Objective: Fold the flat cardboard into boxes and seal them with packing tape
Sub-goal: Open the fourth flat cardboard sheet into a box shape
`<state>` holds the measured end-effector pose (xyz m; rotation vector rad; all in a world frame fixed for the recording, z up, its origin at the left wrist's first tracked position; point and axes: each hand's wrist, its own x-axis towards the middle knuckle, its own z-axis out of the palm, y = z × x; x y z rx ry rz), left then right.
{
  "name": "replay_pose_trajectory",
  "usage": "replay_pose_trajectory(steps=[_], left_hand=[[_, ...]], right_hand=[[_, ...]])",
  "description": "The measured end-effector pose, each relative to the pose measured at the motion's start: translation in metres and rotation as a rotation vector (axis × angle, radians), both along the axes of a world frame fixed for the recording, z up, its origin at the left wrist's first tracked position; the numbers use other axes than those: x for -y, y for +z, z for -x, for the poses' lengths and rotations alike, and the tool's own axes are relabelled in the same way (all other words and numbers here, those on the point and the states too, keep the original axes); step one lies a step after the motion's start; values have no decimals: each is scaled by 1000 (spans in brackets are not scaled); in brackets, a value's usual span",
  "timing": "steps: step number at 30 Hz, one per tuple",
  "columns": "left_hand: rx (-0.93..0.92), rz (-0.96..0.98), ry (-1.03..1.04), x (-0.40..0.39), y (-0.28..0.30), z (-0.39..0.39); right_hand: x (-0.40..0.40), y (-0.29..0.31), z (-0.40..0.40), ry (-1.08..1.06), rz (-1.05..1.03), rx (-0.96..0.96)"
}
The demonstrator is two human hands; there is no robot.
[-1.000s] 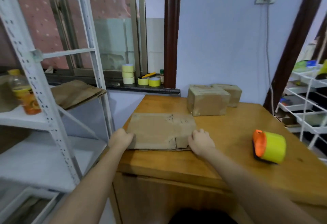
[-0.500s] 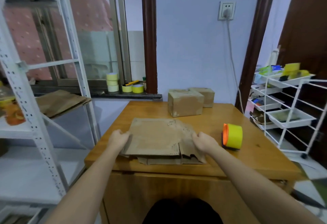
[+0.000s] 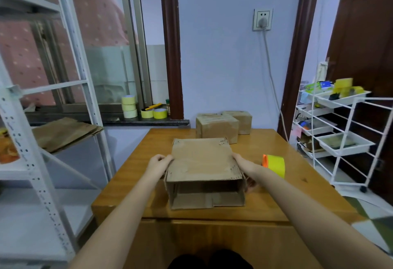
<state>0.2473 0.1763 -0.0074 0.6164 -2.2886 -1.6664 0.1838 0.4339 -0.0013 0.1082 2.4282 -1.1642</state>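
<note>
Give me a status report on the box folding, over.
Left hand and right hand grip the cardboard, now opened into a tube. Ends unsealed. Tape dispenser beside right wrist. Nothing obstructing.

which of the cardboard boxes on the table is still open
The box between the left hand and right hand: its near end gapes open. The two boxes behind it are closed.

Opened cardboard [image 3: 202,162] sits on table [image 3: 297,194], near front edge, its open end toward the person. Left hand [image 3: 158,163] at its left side, right hand [image 3: 244,163] at its right side. Tape dispenser [image 3: 274,165] on table just right of right hand. Two closed boxes [image 3: 217,127] behind the cardboard, at table's back edge, side by side and touching. Tape rolls [image 3: 129,107] on windowsill, back left. Flat cardboard stack [image 3: 63,132] on shelf unit, left of table. Wire cart [image 3: 344,137] right of table.
</note>
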Motion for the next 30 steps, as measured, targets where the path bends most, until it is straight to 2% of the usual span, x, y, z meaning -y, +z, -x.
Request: replay_pose_trajectory(steps=[5, 12, 17, 24, 30], left_hand=[[170, -117, -84, -21, 1, 2], [177, -114, -110, -26, 11, -2], [71, -164, -139, -15, 6, 1], [-148, -93, -326, -7, 6, -9], [-209, -76, -436, -5, -5, -23]], right_hand=[[-15, -8, 7, -25, 96, 30], [-16, -11, 8, 45, 159, 8], [-17, -11, 5, 111, 192, -135], [-29, -18, -16, 210, 487, -476], [-45, -36, -34, 257, 523, -535]])
